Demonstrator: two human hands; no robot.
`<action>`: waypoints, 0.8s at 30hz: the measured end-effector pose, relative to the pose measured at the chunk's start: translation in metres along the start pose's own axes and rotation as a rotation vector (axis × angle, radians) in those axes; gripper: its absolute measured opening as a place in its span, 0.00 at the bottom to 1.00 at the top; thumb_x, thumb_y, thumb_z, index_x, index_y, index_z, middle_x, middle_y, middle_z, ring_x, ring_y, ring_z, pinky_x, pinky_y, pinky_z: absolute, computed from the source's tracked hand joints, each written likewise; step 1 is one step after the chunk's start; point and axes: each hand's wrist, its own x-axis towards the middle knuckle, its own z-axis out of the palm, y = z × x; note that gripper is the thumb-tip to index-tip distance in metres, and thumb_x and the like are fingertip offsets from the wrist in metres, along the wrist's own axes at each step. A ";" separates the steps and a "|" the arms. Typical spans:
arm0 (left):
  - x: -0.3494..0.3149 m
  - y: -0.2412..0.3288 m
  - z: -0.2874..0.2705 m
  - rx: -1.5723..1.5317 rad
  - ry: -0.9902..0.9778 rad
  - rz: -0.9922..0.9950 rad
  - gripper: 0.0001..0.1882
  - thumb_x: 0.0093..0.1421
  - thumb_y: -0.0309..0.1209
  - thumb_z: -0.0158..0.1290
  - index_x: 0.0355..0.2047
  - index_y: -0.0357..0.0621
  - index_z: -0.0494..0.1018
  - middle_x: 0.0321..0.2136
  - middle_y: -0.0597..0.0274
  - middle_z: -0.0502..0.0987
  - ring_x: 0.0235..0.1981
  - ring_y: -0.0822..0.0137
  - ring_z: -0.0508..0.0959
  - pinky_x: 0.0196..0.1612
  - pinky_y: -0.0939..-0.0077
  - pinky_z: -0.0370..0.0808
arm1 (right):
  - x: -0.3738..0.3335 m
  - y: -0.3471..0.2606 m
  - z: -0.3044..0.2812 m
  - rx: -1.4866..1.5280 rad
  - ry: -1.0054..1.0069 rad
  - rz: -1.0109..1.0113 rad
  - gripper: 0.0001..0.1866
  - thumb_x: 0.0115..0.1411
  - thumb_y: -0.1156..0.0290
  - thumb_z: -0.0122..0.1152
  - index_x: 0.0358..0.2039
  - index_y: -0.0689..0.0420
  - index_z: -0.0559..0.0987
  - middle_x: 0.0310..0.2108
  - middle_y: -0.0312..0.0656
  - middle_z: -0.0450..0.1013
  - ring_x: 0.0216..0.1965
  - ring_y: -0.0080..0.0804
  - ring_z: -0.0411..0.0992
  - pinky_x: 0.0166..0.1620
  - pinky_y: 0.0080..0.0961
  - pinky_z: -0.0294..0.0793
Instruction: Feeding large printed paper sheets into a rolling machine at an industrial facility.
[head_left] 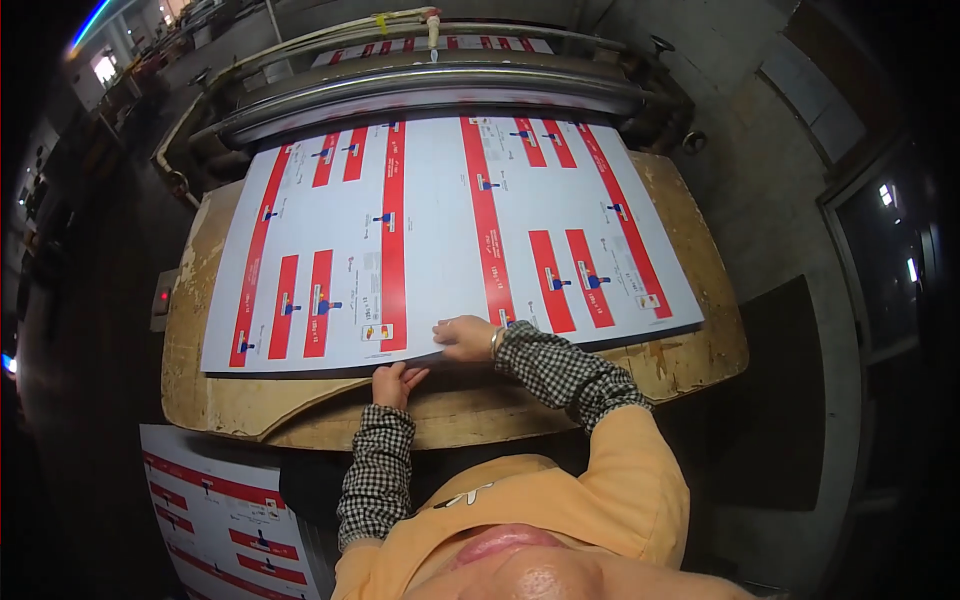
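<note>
A large white printed sheet (435, 240) with red bands and small blue figures lies over the worn wooden board (470, 405). My right hand (467, 338) rests over the sheet's near edge, fingers bent and closed about that edge, which lifts slightly there. Just left of it and lower, my left hand (398, 383) touches the same edge from the near side, its fingers slightly apart and their tips partly hidden at the edge. Checked sleeves cover both forearms, and a bangle circles my right wrist.
Beyond the board, a long metal roller (440, 88) spans the machine frame, with the sheet's far end beneath it. A hose (433, 30) hangs above it. At lower left stands a stack of similar printed sheets (225, 515). A dark panel (775, 390) leans at right.
</note>
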 end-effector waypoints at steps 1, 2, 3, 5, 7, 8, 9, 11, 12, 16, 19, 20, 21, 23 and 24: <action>0.002 0.000 -0.001 0.008 -0.011 -0.001 0.12 0.52 0.20 0.38 0.35 0.22 0.62 0.36 0.42 0.69 0.35 0.49 0.74 0.41 0.56 0.74 | 0.001 0.006 0.005 -0.016 0.022 -0.032 0.10 0.44 0.67 0.50 0.22 0.61 0.72 0.28 0.48 0.70 0.31 0.47 0.68 0.34 0.38 0.67; 0.000 0.000 -0.005 0.013 -0.016 -0.001 0.12 0.52 0.20 0.39 0.35 0.22 0.62 0.36 0.42 0.69 0.35 0.50 0.74 0.41 0.57 0.74 | 0.001 0.009 0.007 -0.011 0.016 -0.039 0.10 0.44 0.67 0.50 0.22 0.61 0.72 0.28 0.48 0.70 0.31 0.47 0.68 0.34 0.38 0.67; -0.001 0.002 -0.003 -0.010 -0.032 -0.005 0.11 0.53 0.20 0.39 0.34 0.22 0.61 0.36 0.42 0.69 0.35 0.50 0.74 0.40 0.58 0.75 | 0.003 0.015 0.006 0.022 0.055 -0.069 0.11 0.44 0.66 0.50 0.23 0.61 0.72 0.28 0.48 0.70 0.31 0.46 0.68 0.35 0.37 0.67; 0.001 -0.001 -0.017 0.062 -0.022 -0.008 0.13 0.57 0.26 0.39 0.37 0.23 0.62 0.37 0.44 0.70 0.38 0.53 0.74 0.41 0.62 0.74 | 0.025 -0.003 -0.018 -0.028 -0.215 0.105 0.14 0.44 0.65 0.52 0.30 0.60 0.74 0.32 0.46 0.70 0.34 0.45 0.68 0.40 0.34 0.67; 0.003 -0.006 -0.005 0.066 0.005 0.003 0.13 0.58 0.27 0.40 0.35 0.24 0.62 0.35 0.44 0.70 0.37 0.54 0.74 0.41 0.62 0.74 | 0.033 0.029 -0.017 -0.004 0.077 0.222 0.18 0.43 0.62 0.55 0.33 0.61 0.74 0.36 0.47 0.69 0.40 0.45 0.66 0.45 0.33 0.65; 0.004 -0.007 -0.005 0.051 -0.014 -0.013 0.12 0.58 0.27 0.41 0.33 0.25 0.63 0.34 0.45 0.71 0.36 0.55 0.74 0.41 0.63 0.74 | 0.038 0.036 -0.012 -0.005 0.064 0.198 0.18 0.43 0.62 0.55 0.33 0.61 0.74 0.36 0.47 0.69 0.40 0.45 0.66 0.45 0.33 0.65; 0.006 -0.005 -0.004 0.037 -0.037 -0.022 0.11 0.58 0.27 0.42 0.32 0.26 0.63 0.32 0.47 0.71 0.35 0.56 0.75 0.40 0.63 0.74 | 0.044 0.038 -0.011 -0.104 0.109 0.305 0.19 0.43 0.61 0.56 0.33 0.61 0.74 0.39 0.49 0.68 0.44 0.47 0.63 0.47 0.34 0.63; 0.006 -0.008 -0.008 0.037 -0.041 -0.018 0.10 0.57 0.26 0.43 0.33 0.27 0.64 0.32 0.49 0.72 0.34 0.58 0.75 0.40 0.65 0.75 | 0.051 0.035 -0.008 -0.210 0.050 0.296 0.28 0.42 0.53 0.59 0.40 0.61 0.72 0.47 0.55 0.62 0.54 0.54 0.52 0.54 0.39 0.55; 0.005 -0.009 -0.011 0.062 -0.042 -0.011 0.11 0.57 0.27 0.43 0.34 0.27 0.64 0.32 0.49 0.72 0.35 0.59 0.75 0.40 0.66 0.75 | 0.043 0.027 0.002 -0.250 -0.038 0.267 0.40 0.39 0.47 0.61 0.49 0.58 0.65 0.54 0.55 0.54 0.58 0.53 0.47 0.56 0.43 0.50; -0.009 0.003 -0.008 -0.100 -0.127 -0.060 0.11 0.55 0.23 0.44 0.38 0.29 0.63 0.34 0.50 0.72 0.35 0.62 0.75 0.42 0.68 0.74 | 0.017 -0.017 0.008 -0.451 -0.217 0.149 0.51 0.35 0.45 0.64 0.56 0.56 0.54 0.57 0.58 0.46 0.59 0.53 0.42 0.58 0.43 0.45; -0.010 0.010 0.005 -0.136 -0.183 -0.064 0.13 0.53 0.22 0.47 0.40 0.31 0.63 0.34 0.52 0.72 0.36 0.63 0.75 0.42 0.70 0.74 | 0.018 -0.013 -0.010 -0.264 -0.237 0.138 0.53 0.32 0.46 0.66 0.56 0.57 0.54 0.57 0.61 0.45 0.59 0.55 0.42 0.58 0.45 0.45; -0.008 0.013 0.008 -0.150 -0.240 -0.044 0.15 0.53 0.21 0.47 0.41 0.31 0.63 0.35 0.52 0.72 0.36 0.63 0.74 0.41 0.71 0.74 | 0.021 -0.016 -0.015 -0.263 -0.237 0.137 0.53 0.32 0.46 0.66 0.56 0.57 0.54 0.57 0.61 0.45 0.59 0.55 0.42 0.58 0.45 0.45; -0.007 0.017 0.008 -0.150 -0.239 -0.043 0.15 0.53 0.21 0.47 0.41 0.31 0.63 0.35 0.52 0.72 0.36 0.63 0.74 0.41 0.71 0.74 | 0.023 -0.020 -0.020 -0.275 -0.265 0.141 0.53 0.32 0.45 0.66 0.56 0.57 0.54 0.57 0.61 0.45 0.59 0.55 0.42 0.58 0.43 0.45; -0.004 0.029 0.013 0.020 -0.274 -0.081 0.16 0.51 0.21 0.50 0.41 0.30 0.64 0.36 0.53 0.71 0.36 0.63 0.74 0.42 0.70 0.74 | 0.025 -0.020 -0.024 -0.292 -0.291 0.148 0.53 0.33 0.45 0.66 0.57 0.57 0.53 0.56 0.62 0.45 0.59 0.55 0.42 0.58 0.40 0.45; -0.005 0.034 0.017 0.019 -0.279 -0.080 0.16 0.51 0.21 0.50 0.41 0.30 0.64 0.36 0.53 0.71 0.36 0.63 0.74 0.42 0.70 0.74 | 0.026 -0.018 -0.026 -0.254 -0.304 0.149 0.54 0.33 0.45 0.66 0.57 0.57 0.53 0.56 0.62 0.45 0.59 0.54 0.42 0.59 0.38 0.45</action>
